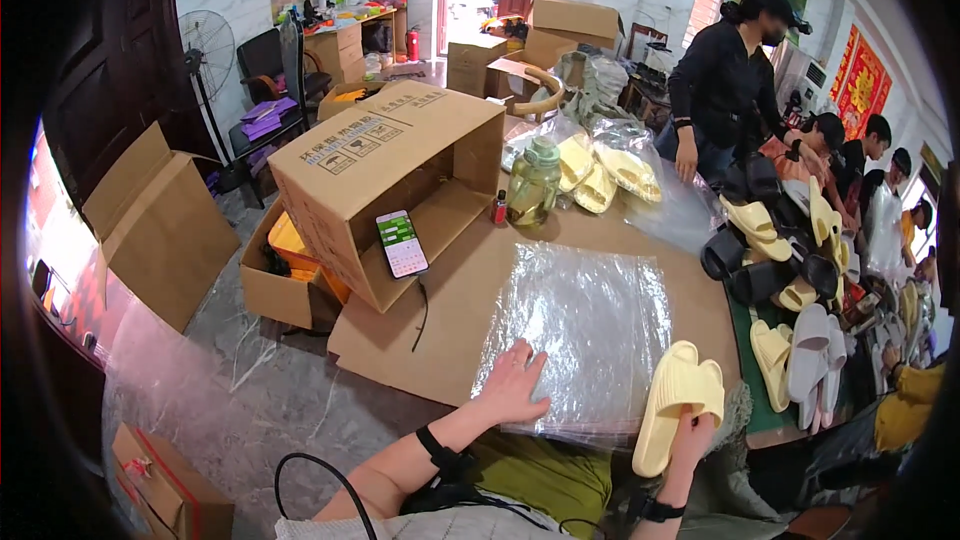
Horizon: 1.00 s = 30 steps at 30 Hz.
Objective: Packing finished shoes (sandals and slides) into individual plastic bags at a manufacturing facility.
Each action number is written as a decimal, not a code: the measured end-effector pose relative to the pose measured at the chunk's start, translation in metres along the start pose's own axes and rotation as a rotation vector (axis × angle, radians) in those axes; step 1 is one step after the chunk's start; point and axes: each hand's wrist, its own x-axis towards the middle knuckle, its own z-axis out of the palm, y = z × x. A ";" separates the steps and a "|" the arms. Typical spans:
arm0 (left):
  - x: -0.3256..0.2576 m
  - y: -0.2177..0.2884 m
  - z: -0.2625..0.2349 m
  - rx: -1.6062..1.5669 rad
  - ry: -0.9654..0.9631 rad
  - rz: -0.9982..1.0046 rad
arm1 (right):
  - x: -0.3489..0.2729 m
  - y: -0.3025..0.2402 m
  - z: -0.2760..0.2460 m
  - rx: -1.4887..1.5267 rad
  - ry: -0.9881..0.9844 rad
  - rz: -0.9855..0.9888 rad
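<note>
My left hand [513, 387] lies on a stack of clear plastic bags [590, 320], its fingers stretched out over the near left part. With my right hand [690, 437] I grip a pair of pale yellow slippers [662, 402] at the right edge of the table; the fingers go in under the strap, so their tips are hidden. The slippers are held tilted, toes away from me, beside the bags. More yellow slippers [600, 180] sit partly in clear plastic at the back of the table.
A cardboard box [375, 145] lies on its side at the left, with a phone [402, 243] leaning against it. A greenish jar [535, 183] and small red bottle [499, 208] stand behind the bags. Piled slippers [790, 250] cover the right table. A person [730, 90] stands beyond.
</note>
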 end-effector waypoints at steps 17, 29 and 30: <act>0.003 0.016 -0.005 0.326 -0.219 0.078 | -0.060 0.009 -0.036 0.388 0.170 -0.083; 0.008 0.043 -0.026 0.261 -0.269 0.196 | -0.069 -0.015 -0.047 0.526 0.128 -0.013; 0.007 0.045 -0.022 0.145 -0.235 0.276 | -0.069 -0.017 -0.051 0.520 0.131 -0.011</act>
